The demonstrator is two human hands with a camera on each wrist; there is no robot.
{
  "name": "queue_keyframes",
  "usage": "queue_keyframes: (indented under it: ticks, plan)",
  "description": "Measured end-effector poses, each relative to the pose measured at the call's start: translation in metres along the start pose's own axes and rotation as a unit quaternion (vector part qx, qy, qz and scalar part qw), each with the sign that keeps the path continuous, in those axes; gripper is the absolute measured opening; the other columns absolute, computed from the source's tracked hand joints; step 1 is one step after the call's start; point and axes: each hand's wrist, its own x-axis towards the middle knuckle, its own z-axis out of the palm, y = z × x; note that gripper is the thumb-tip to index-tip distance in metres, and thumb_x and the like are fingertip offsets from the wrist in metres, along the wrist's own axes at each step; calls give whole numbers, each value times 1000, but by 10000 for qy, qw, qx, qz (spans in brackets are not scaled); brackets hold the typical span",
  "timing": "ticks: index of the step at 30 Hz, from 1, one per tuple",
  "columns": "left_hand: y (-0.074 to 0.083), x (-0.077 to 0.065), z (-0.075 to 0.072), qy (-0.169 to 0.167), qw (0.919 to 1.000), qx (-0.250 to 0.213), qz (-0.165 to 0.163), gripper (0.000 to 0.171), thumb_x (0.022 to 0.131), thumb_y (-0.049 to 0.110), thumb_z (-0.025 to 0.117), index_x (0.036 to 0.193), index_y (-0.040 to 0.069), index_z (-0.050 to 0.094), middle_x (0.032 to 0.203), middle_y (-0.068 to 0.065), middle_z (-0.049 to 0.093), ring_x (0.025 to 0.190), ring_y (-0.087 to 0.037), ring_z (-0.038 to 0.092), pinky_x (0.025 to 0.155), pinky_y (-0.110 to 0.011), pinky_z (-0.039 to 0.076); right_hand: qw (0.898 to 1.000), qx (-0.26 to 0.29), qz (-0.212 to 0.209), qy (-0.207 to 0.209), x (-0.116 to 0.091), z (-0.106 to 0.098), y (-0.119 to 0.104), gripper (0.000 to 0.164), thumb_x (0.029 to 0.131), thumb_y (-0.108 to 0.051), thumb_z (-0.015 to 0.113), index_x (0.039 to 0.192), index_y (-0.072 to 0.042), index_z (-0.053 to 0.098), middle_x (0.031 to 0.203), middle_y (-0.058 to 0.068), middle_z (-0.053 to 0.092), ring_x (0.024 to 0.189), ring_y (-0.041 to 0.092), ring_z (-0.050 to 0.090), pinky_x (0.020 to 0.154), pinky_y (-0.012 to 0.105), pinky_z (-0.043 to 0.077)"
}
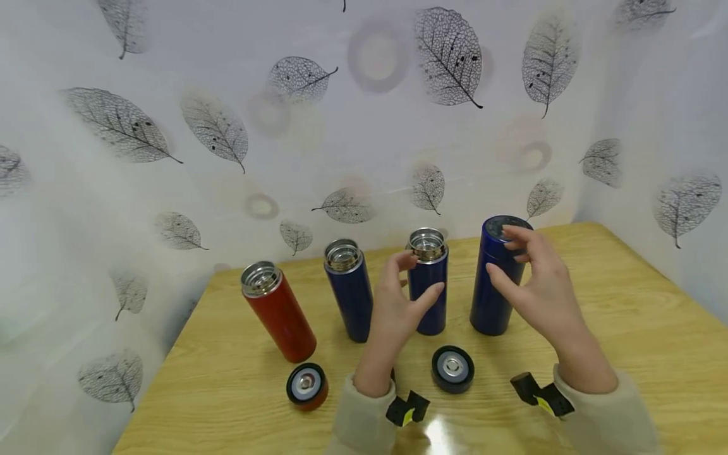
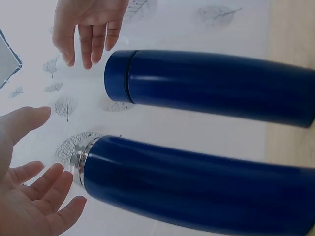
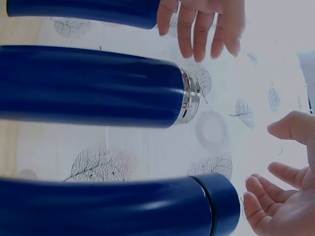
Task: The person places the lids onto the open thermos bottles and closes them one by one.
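My left hand [image 1: 392, 309] hovers, fingers and thumb spread, beside a lidless blue thermos flask [image 1: 433, 317] with a bare steel neck. In the left wrist view a small gap seems to separate that hand from the flask's mouth. Around the top of a taller-looking blue flask [image 1: 490, 306], the far right one, my right hand [image 1: 543, 291] is held apart with curved, spread fingers. This flask wears its blue lid [image 3: 226, 204]. Neither hand grips anything. Whether the right fingertips touch the lid is hard to tell; the right wrist view shows them just off it.
Left of the hands stand another lidless blue flask [image 1: 349, 297] and a lidless red flask [image 1: 281, 322]. A red-sided lid [image 1: 307, 387] and a dark lid [image 1: 453, 370] lie underside up on the wooden table [image 1: 216, 392]. A leaf-patterned curtain [image 1: 364, 126] hangs behind.
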Motion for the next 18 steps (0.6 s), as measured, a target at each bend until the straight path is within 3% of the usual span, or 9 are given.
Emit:
queue_keyframes:
  ticks: [11,15,18]
  plan:
    - [-12,0,-11,-315,9971,694,-21,56,74,19,73,119,4,44,107,-8,52,102,-21,49,83,-36,42,9956,29,-153,-921,-1,11,-1,47,72,0,69,113,7,47,103,17,50,92,27,48,76,39,40]
    - [-14,0,-12,-580,9945,827,-274,56,74,21,72,119,5,44,110,-8,51,102,-21,49,85,-36,41,9874,-40,-131,-1575,-3,15,0,45,74,-5,69,112,7,48,103,17,52,92,27,49,76,44,43]
    - [-16,2,-14,-685,9928,911,-359,56,75,22,71,120,3,44,111,-9,51,102,-23,50,83,-36,42,9758,-116,-7,-2183,-4,20,1,45,76,-11,69,113,4,49,104,16,53,93,29,50,76,45,43]
